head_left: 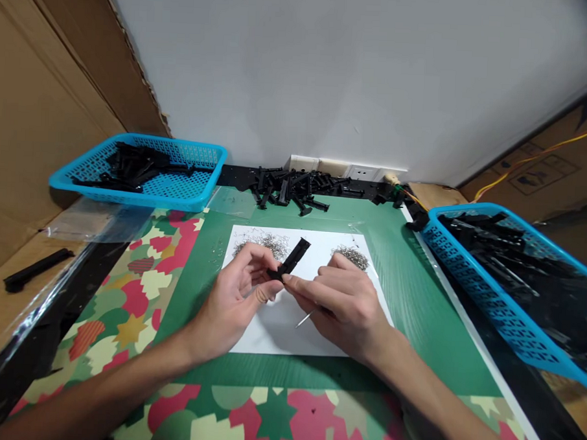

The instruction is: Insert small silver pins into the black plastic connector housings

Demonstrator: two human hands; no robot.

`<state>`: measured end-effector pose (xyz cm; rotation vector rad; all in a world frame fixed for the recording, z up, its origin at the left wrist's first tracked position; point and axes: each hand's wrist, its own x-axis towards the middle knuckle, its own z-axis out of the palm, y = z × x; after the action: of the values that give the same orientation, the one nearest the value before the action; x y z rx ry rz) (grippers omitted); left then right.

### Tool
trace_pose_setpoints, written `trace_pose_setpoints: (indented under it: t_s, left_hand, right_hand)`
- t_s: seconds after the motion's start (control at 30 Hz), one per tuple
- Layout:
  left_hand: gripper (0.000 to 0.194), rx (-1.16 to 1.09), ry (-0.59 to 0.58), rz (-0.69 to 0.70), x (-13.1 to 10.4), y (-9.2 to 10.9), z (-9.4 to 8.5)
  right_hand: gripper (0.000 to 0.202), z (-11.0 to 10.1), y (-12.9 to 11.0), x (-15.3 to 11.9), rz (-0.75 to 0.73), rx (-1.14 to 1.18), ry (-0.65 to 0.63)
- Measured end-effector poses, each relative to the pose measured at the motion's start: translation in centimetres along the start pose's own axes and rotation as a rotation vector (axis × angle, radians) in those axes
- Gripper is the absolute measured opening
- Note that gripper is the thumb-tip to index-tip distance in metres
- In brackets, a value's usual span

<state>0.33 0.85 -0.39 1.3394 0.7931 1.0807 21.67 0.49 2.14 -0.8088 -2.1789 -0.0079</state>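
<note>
Black plastic part (296, 254): one, right up between both hands, slanting away to the right, lower end caught in fingertips.
Left hand (236, 302): angled in from lower left, thumb and fingers pinched firmly on the part's lower end.
Right hand (346, 300): angled in from lower right, knuckles up, fingers curled round a rod, fingertip right against the part's lower end.
Metal rod (305, 320): one, poking out below right hand's curled fingers.
White paper (274, 329): one sheet, beneath both hands.
Metal bits (273, 245): two piles, one just beyond each hand; too small to count singly.
Blue baskets (172, 200): two, black pieces in each; one well beyond left hand, one right of right hand.
Black heap (295, 187): one, beyond both hands, too tangled to count.
Loose black piece (36, 270): one, well left of left hand.
</note>
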Motion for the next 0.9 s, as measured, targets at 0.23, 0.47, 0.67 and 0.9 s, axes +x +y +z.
trace_pose_setpoints:
  t_s: [0.23, 0.47, 0.67, 0.9]
  left_hand:
    - [0.017, -0.010, -0.073, -0.031, 0.2, 0.2, -0.1]
    - [0.015, 0.239, -0.142, 0.032, -0.1, 0.5, -0.5]
    - [0.020, 0.677, -0.091, 0.395, 0.3, 0.3, -1.2]
    - [0.020, 0.829, -0.095, 0.465, 0.2, -0.7, -1.4]
  right_hand:
    - [0.014, -0.7, 0.7, -0.1, -0.017, -0.020, -0.062]
    - [0.014, -0.8, 1.0, -0.4, 0.024, 0.105, -0.080]
    - [0.015, -1.1, 1.4, -0.4, 0.117, 0.145, -0.212]
    - [0.016, -2.8, 1.5, 0.2, 0.424, 0.284, -0.446]
